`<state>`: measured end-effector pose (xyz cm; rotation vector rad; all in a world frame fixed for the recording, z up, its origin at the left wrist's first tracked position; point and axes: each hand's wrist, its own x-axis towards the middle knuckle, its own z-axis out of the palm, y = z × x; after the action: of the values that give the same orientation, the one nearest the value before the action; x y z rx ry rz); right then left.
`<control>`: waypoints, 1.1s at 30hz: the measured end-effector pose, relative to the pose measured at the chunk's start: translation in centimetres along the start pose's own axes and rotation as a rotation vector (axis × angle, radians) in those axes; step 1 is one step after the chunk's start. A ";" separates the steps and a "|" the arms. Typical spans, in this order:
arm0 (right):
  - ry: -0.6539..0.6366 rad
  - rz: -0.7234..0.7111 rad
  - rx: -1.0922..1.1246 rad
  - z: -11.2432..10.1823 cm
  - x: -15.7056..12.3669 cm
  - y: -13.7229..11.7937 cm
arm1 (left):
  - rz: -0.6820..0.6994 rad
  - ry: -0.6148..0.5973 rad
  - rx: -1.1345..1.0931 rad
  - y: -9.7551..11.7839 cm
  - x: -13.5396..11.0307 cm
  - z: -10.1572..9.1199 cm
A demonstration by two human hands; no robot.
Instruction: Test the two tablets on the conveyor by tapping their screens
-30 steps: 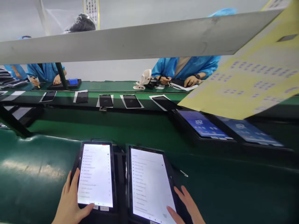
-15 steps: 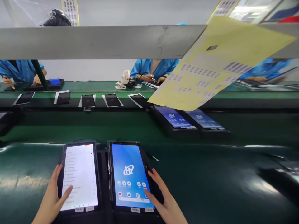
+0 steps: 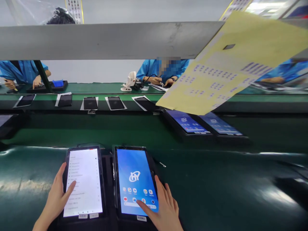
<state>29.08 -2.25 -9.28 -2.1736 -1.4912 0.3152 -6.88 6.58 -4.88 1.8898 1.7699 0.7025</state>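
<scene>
Head view shows two tablets side by side on the green mat (image 3: 216,192) near the front edge. Left hand (image 3: 56,200), fingers loosely spread, rests along the left tablet (image 3: 84,183) with its thumb on the white list screen. Right hand (image 3: 163,208), fingers together, lies over the right tablet (image 3: 136,181), thumb tip touching the blue home screen near its bottom icons.

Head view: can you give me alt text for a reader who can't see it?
Two lit tablets lie side by side on a green bench: the left hand thumbs the white list screen, the right hand touches the blue home screen. Beyond, dark tablets line a conveyor.
</scene>
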 end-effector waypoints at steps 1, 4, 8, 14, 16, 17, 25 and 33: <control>0.029 -0.005 -0.024 0.2 0.0 -0.1 | -0.007 -0.003 -0.004 0.1 -0.1 0.0; 0.132 -0.043 -0.086 0.9 0.0 -0.2 | -0.015 0.000 -0.003 0.4 -0.3 -0.1; 0.134 -0.033 -0.096 1.2 0.0 0.1 | -0.027 -0.002 -0.007 0.5 -0.3 -0.1; 0.036 0.012 -0.042 0.2 -0.2 0.1 | 0.014 -0.006 0.005 0.6 -0.8 -0.2; 0.076 0.000 -0.044 0.4 -0.4 0.2 | 0.043 -0.023 0.050 0.8 -1.5 -0.4; 0.090 -0.006 -0.046 0.6 -0.4 0.3 | 0.059 -0.040 0.082 0.8 -1.9 -0.5; 0.136 0.085 0.124 1.8 0.4 2.6 | 0.089 -0.076 0.218 0.6 -3.5 -0.5; -0.060 0.240 0.376 -0.6 -0.9 1.4 | 0.108 0.055 0.143 -0.9 -5.0 -1.0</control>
<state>30.16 -3.60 -9.55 -2.0457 -1.0926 0.6887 -8.42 1.63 -4.99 2.0929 1.8057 0.6889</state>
